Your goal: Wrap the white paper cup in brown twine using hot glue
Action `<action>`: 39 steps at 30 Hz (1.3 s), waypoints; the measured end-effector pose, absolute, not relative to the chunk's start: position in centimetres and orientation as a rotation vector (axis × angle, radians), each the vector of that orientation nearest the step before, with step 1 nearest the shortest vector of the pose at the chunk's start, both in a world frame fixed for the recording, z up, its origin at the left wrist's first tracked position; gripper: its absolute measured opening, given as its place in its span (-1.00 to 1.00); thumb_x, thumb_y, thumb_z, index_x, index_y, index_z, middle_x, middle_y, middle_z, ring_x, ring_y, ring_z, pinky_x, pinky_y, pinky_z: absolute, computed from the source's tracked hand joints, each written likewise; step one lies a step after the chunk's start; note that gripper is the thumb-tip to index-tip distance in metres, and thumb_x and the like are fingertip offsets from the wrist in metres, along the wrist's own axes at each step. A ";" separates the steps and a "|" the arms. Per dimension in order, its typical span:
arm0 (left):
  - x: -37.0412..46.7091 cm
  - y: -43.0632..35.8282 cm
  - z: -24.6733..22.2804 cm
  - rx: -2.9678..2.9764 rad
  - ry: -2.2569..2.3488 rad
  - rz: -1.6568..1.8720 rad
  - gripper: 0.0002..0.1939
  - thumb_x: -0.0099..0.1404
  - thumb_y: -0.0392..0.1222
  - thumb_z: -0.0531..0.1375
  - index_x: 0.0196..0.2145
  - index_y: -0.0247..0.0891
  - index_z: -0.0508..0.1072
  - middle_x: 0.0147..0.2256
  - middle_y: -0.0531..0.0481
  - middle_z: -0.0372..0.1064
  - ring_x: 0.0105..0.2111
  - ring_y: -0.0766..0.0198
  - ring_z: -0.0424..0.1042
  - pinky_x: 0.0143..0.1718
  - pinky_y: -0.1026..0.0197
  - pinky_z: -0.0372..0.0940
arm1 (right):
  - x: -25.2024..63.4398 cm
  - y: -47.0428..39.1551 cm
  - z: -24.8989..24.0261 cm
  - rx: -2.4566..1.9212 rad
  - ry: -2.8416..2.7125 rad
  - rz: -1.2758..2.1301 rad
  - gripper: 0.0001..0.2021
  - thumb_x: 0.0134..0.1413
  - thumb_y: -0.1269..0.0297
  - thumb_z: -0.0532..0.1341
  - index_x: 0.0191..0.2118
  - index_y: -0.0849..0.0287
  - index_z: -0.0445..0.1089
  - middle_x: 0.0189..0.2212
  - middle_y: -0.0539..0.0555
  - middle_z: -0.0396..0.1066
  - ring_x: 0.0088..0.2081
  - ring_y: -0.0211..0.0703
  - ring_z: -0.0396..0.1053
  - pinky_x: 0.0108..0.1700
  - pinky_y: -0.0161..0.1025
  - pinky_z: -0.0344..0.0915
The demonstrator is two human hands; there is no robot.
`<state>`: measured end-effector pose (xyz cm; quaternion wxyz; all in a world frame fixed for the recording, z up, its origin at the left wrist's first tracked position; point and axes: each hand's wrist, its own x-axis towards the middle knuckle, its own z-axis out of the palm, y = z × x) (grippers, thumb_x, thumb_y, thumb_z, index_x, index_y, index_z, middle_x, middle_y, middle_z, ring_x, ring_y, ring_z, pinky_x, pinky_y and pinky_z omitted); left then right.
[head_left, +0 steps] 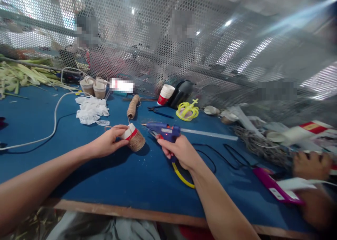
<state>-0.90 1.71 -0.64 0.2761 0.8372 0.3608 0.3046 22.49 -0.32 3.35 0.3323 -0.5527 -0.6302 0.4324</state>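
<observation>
My left hand (112,140) grips a paper cup (136,141) by its white and red rim end. Brown twine is wound round the other part of the cup, which lies tilted just above or on the blue table. My right hand (180,149) is closed round the handle of a blue glue gun (163,129). Its nozzle points left, toward the cup but apart from it, and a long clear glue stick (210,134) sticks out behind. Behind the cup lies a spool of twine (133,106), with a strand leading down toward the cup.
Pliers (160,112), a yellow crown-shaped piece (187,110) and stacked paper cups (166,94) stand farther back. White gloves (92,109) and twine-wrapped cups (100,89) are at left. On the right are a purple power strip (276,187), its cables and another person's hand (312,166).
</observation>
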 end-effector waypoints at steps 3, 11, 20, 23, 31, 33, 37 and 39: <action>-1.0 1.8 -0.6 2.268 0.987 0.825 -0.80 0.23 -0.17 0.03 -0.34 -0.32 0.38 -0.06 -0.20 0.33 -0.01 0.09 0.26 0.02 0.08 0.16 | 23.4 1.1 3.7 -1.463 -1.437 1.127 -0.83 -0.17 0.26 0.25 -0.50 0.24 0.27 -0.71 -0.10 0.24 -0.68 -0.41 0.17 -0.63 -0.42 0.13; -1.2 1.8 -0.4 2.325 0.977 0.844 -0.79 0.24 -0.15 0.03 -0.30 -0.32 0.38 -0.10 -0.20 0.36 -0.04 0.07 0.27 0.00 0.05 0.17 | 25.3 6.0 2.0 -1.741 -1.379 0.906 -0.73 0.07 0.26 0.08 -0.59 0.25 0.24 -0.68 0.01 0.29 -0.69 -0.40 0.21 -0.63 -0.40 0.19; -1.2 1.7 -0.4 2.365 0.973 0.853 -0.79 0.24 -0.18 0.04 -0.30 -0.34 0.40 -0.07 -0.25 0.32 0.03 0.06 0.21 0.03 0.05 0.14 | 25.7 7.8 1.4 -1.948 -1.674 0.447 -0.66 -0.02 0.28 0.16 -0.73 0.23 0.18 -0.67 0.13 0.33 -0.49 -0.16 0.40 -0.44 -0.30 0.24; -1.1 1.5 -0.3 2.404 0.939 0.861 -0.80 0.24 -0.20 0.04 -0.31 -0.35 0.40 -0.08 -0.25 0.32 0.04 0.07 0.19 0.04 0.07 0.14 | 23.6 6.5 3.3 -1.834 -1.836 0.330 -0.79 -0.05 0.30 0.19 -0.61 0.27 0.33 -0.40 0.23 0.42 -0.22 -0.03 0.38 -0.24 -0.22 0.24; -0.7 0.9 -0.3 2.433 0.833 0.885 -0.76 0.23 -0.21 0.06 -0.16 -0.32 0.36 -0.04 -0.22 0.28 0.00 0.08 0.22 0.03 0.05 0.13 | 15.2 2.3 6.2 -1.120 -2.466 0.515 -0.84 -0.10 0.24 0.24 -0.54 0.22 0.37 -0.34 0.13 0.42 -0.21 -0.12 0.34 -0.18 -0.22 0.24; -0.8 0.8 -0.2 2.391 0.838 0.856 -0.77 0.23 -0.20 0.06 -0.18 -0.32 0.37 -0.03 -0.22 0.28 0.00 0.07 0.21 0.04 0.04 0.12 | 14.8 2.3 6.1 -1.190 -2.419 0.594 -0.84 -0.10 0.31 0.22 -0.59 0.22 0.32 -0.37 0.13 0.42 -0.28 -0.16 0.35 -0.23 -0.24 0.25; -0.9 0.6 0.5 2.221 0.804 0.800 -0.81 0.24 -0.19 0.06 -0.25 -0.33 0.38 -0.06 -0.17 0.30 -0.01 0.13 0.23 0.06 0.10 0.09 | 16.1 2.2 5.6 -1.134 -2.122 0.763 -0.89 -0.05 0.35 0.16 -0.53 0.22 0.31 -0.31 0.12 0.42 -0.28 -0.21 0.36 -0.19 -0.23 0.25; -0.9 0.5 0.8 2.111 0.778 0.801 -0.82 0.23 -0.20 0.08 -0.26 -0.34 0.37 -0.08 -0.15 0.30 -0.06 0.16 0.27 0.03 0.14 0.12 | 17.1 1.8 5.3 -1.080 -1.978 0.830 -0.88 -0.05 0.29 0.17 -0.50 0.23 0.32 -0.30 0.12 0.41 -0.28 -0.22 0.36 -0.19 -0.24 0.27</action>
